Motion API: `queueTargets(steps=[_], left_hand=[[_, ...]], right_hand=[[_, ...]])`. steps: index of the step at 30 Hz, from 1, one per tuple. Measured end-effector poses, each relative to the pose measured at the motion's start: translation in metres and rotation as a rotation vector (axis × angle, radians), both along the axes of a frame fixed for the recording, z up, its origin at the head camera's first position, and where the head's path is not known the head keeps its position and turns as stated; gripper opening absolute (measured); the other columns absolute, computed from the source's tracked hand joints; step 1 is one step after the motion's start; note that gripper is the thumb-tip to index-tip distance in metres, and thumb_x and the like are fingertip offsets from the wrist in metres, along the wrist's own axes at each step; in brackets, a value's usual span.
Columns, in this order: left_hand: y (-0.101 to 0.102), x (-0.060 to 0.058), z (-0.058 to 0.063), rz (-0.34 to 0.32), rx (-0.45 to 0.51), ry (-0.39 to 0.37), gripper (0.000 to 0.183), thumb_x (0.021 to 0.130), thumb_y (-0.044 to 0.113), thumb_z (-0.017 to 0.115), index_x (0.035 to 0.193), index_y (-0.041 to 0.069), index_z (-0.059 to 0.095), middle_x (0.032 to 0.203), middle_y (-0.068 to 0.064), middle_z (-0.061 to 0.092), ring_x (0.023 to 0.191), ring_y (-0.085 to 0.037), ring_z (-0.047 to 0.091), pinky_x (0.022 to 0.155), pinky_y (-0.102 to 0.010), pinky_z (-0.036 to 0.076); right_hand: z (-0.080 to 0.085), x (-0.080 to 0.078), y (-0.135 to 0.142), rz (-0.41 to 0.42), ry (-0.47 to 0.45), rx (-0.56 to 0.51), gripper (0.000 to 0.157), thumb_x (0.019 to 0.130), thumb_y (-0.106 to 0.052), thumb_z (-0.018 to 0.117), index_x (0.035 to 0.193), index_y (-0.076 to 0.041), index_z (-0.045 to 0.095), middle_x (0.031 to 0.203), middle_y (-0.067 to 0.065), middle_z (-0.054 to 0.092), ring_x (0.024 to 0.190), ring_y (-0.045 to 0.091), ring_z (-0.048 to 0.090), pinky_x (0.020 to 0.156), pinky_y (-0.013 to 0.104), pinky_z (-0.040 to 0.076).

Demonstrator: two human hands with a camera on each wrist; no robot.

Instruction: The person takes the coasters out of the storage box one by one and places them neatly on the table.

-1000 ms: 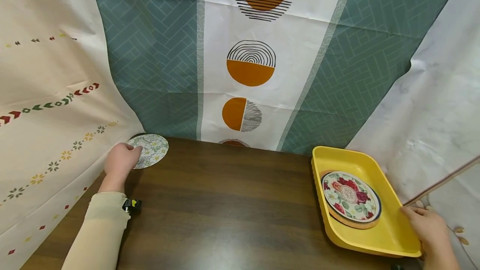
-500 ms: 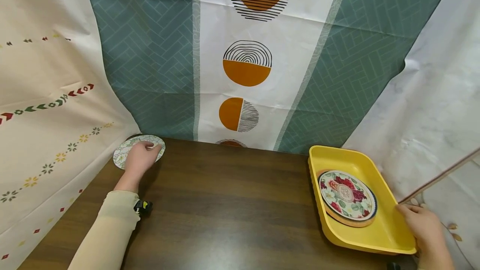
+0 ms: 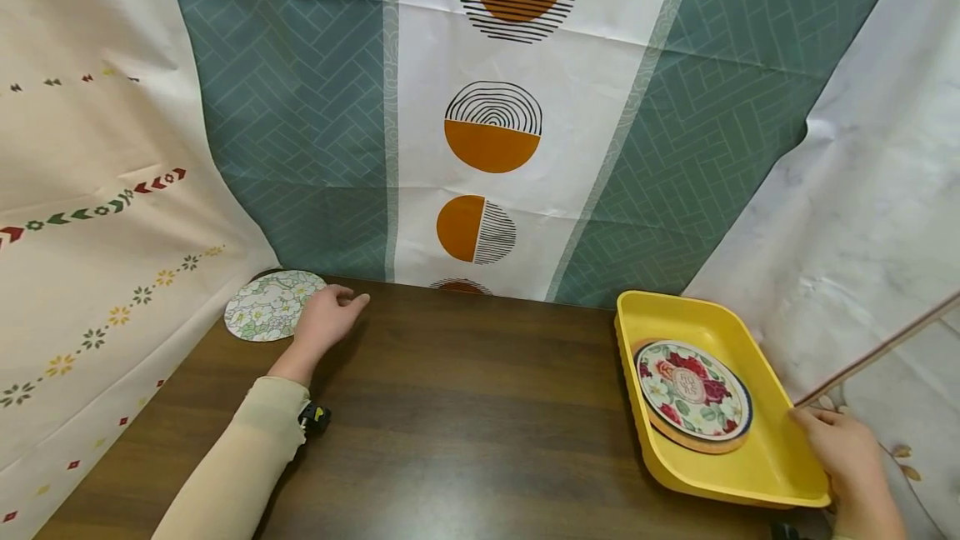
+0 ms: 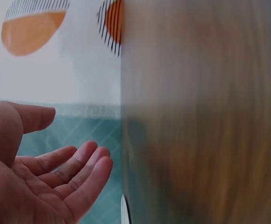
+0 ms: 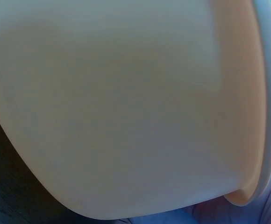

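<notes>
My left hand hovers at the right edge of a round disc with a white, green and yellow flower print, which lies in the table's far left corner. Nothing is between its loosely bent fingers in the left wrist view. At the right, my right hand grips the side rim of a yellow tray. Inside the tray sits a rose-printed round disc on top of an orange-brown disc. The tray's wall fills most of the right wrist view, where the hand is hidden.
Brown wooden table lies between the hands. A teal and white patterned cloth hangs behind; a cream cloth borders the left. A thin brown strip runs up and right from beside the right hand.
My left hand has moved right across the flower-print disc, from its left side to beyond its right edge. The disc now lies uncovered. My right hand stays at the tray rim.
</notes>
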State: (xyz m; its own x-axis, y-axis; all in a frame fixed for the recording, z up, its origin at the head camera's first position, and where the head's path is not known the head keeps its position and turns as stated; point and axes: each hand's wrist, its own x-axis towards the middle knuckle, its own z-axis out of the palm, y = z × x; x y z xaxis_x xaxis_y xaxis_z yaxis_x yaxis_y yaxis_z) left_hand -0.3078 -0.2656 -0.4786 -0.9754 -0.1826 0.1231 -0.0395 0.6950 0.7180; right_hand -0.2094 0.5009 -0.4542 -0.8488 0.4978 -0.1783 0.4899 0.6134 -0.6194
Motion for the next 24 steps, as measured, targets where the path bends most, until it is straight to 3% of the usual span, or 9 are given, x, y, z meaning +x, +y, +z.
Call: queueTargets(steps=[7,10,19,24], left_hand=[[0.034,-0.007,-0.007,-0.066,-0.030,0.008,0.057,0.111,0.045,0.067,0.140,-0.004,0.068,0.130,-0.025,0.074,0.118,-0.044,0.070,0.100,-0.061,0.056],[0.046,-0.008,-0.006,-0.100,-0.018,0.019,0.056,0.110,0.044,0.068,0.140,-0.004,0.068,0.129,-0.023,0.075,0.118,-0.042,0.070,0.101,-0.060,0.056],[0.081,-0.013,0.000,-0.186,0.032,0.040,0.055,0.109,0.041,0.071,0.142,-0.003,0.067,0.127,-0.020,0.076,0.119,-0.040,0.070,0.104,-0.058,0.056],[0.102,-0.014,0.003,-0.223,0.059,0.041,0.057,0.108,0.040,0.073,0.144,-0.003,0.067,0.129,-0.018,0.076,0.120,-0.038,0.071,0.106,-0.057,0.056]], right_hand=[[0.001,-0.001,0.002,0.008,-0.006,0.006,0.070,0.111,-0.035,0.057,0.143,0.027,0.050,0.149,0.050,0.039,0.119,0.062,0.057,0.075,0.054,0.065],[0.002,-0.001,0.001,0.006,0.000,0.009,0.070,0.110,-0.034,0.058,0.143,0.027,0.051,0.149,0.050,0.040,0.118,0.061,0.057,0.074,0.052,0.065],[0.001,-0.001,0.001,0.010,-0.005,0.039,0.072,0.110,-0.035,0.057,0.145,0.027,0.049,0.149,0.050,0.040,0.125,0.062,0.053,0.094,0.064,0.059],[0.000,-0.002,0.003,0.021,0.006,0.059,0.068,0.110,-0.035,0.056,0.141,0.026,0.053,0.147,0.050,0.042,0.124,0.062,0.053,0.098,0.067,0.055]])
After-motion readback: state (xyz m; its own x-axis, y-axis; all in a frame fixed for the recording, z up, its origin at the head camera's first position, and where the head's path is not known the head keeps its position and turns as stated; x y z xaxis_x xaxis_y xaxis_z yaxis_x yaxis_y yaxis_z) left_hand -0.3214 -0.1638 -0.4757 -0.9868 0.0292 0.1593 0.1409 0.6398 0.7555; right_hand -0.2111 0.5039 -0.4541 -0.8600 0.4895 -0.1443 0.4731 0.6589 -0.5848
